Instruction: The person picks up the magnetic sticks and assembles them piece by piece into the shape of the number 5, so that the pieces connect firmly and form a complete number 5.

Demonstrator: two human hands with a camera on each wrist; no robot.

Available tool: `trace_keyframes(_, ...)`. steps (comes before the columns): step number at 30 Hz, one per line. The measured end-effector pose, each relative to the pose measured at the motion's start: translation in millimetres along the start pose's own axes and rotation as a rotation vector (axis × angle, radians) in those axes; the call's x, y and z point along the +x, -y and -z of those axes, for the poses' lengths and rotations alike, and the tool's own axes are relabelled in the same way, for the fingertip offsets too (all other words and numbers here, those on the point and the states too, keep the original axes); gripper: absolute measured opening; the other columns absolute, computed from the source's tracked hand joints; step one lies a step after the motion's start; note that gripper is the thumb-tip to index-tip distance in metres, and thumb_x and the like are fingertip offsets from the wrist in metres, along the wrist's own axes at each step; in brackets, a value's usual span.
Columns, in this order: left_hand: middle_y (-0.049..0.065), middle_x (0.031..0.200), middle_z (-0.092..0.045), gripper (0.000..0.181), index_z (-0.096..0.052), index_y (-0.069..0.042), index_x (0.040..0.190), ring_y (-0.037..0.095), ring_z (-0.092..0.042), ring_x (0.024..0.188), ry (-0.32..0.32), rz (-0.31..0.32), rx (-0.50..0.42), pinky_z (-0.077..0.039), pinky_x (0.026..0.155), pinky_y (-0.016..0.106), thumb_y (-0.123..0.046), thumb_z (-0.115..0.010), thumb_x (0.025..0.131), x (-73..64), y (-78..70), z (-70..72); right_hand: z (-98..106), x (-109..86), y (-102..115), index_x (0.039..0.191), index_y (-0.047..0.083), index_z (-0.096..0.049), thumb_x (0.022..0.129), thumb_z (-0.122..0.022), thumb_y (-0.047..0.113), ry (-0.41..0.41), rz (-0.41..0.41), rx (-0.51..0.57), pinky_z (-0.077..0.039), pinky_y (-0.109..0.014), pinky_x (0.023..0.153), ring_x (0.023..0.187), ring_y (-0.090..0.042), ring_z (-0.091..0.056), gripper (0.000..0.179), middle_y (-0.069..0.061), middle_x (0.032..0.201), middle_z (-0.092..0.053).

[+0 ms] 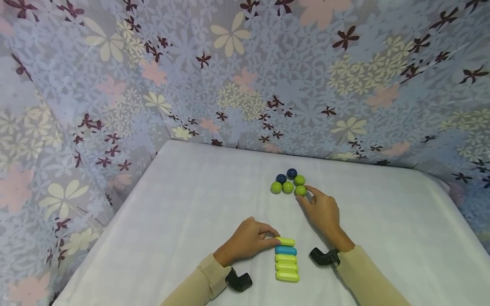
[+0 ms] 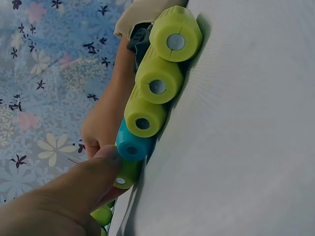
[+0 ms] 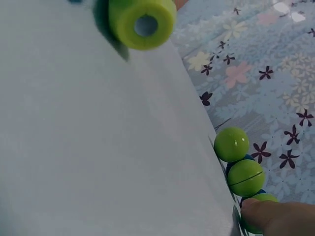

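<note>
My left hand [image 1: 248, 239] pinches the left end of a yellow-green magnetic rod [image 1: 288, 242], the farthest in a column of rods. Directly below it lies a blue rod [image 1: 286, 250], followed by more yellow-green rods [image 1: 286, 267], side by side. Silvery discs show in the rod ends in the left wrist view, where my left thumb [image 2: 93, 169] is beside the blue and farthest green rods. Farther back, my right hand [image 1: 323, 212] has thumb and fingers around a green ball [image 1: 300, 191], at the near right corner of a ball cluster.
Several green balls [image 1: 288, 187] and two dark blue balls [image 1: 292, 173] form the cluster towards the back of the white-covered table [image 1: 199, 191]. Floral fabric [image 1: 237, 85] rises behind the table and along its left side. Each wrist carries a black camera mount [image 1: 239, 281].
</note>
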State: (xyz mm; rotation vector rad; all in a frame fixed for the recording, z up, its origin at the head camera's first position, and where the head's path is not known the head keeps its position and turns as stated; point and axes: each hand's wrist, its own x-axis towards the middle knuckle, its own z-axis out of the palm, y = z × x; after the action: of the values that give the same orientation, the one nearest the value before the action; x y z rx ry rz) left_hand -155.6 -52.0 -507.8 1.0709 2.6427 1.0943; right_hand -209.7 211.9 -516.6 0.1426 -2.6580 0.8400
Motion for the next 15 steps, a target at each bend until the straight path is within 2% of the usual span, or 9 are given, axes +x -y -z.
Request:
trace_keyframes(3,-0.018,0.047,-0.035,0.027,-0.081,-0.024,0.107,-0.002,-0.027,0.045,-0.006,0.014,-0.013,-0.039,0.078,0.022,-0.046,-0.072,0.095,-0.1,-0.1,-0.6,3,-6.2,1,0.132,0.001,-0.066,0.094,-0.077,0.032,0.005,0.006,0.001,-0.028,-0.029,0.044,0.046,-0.012,-0.039,0.05,0.005,0.052,-0.044)
trace_keyframes(7,-0.017,0.048,-0.035,0.027,-0.08,-0.024,0.108,-0.002,-0.03,0.046,-0.016,0.039,-0.013,-0.046,0.094,0.031,-0.046,-0.072,0.095,-0.1,0.7,-1.1,8,-16.2,1,0.131,0.003,-0.067,0.093,-0.077,0.032,0.017,0.006,-0.011,-0.026,-0.029,0.045,0.046,-0.012,-0.036,0.049,0.005,0.053,-0.04)
trace_keyframes(10,-0.017,0.049,-0.035,0.026,-0.08,-0.023,0.109,-0.001,-0.031,0.048,-0.031,0.049,-0.023,-0.047,0.094,0.034,-0.044,-0.072,0.095,-0.4,1.2,-1.4,12,-23.6,1,0.131,0.004,-0.067,0.094,-0.077,0.033,0.021,0.005,-0.012,-0.025,-0.029,0.047,0.047,-0.011,-0.033,0.049,0.006,0.053,-0.038)
trace_keyframes(12,-0.017,0.05,-0.035,0.026,-0.08,-0.022,0.109,0.0,-0.031,0.049,-0.051,0.051,-0.034,-0.047,0.084,0.028,-0.043,-0.072,0.096,-0.3,1.3,-1.2,14,-28.5,0,0.131,0.004,-0.068,0.093,-0.077,0.033,0.02,0.016,-0.01,-0.025,-0.028,0.047,0.048,-0.01,-0.032,0.048,0.007,0.053,-0.037)
trace_keyframes(14,-0.016,0.051,-0.035,0.027,-0.08,-0.02,0.11,0.001,-0.031,0.05,-0.067,0.052,-0.052,-0.041,0.072,0.024,-0.042,-0.072,0.096,0.4,1.0,-0.5,18,-34.1,0,0.13,0.004,-0.068,0.093,-0.078,0.033,0.017,0.025,-0.01,-0.025,-0.028,0.047,0.048,-0.009,-0.032,0.048,0.007,0.053,-0.036)
trace_keyframes(15,-0.016,0.051,-0.035,0.027,-0.08,-0.02,0.11,0.001,-0.031,0.051,-0.077,0.052,-0.056,-0.039,0.069,0.022,-0.041,-0.072,0.096,0.8,0.8,0.0,19,-37.4,1,0.13,0.004,-0.068,0.093,-0.078,0.033,0.019,0.025,-0.011,-0.025,-0.027,0.047,0.048,-0.009,-0.031,0.048,0.008,0.053,-0.036)
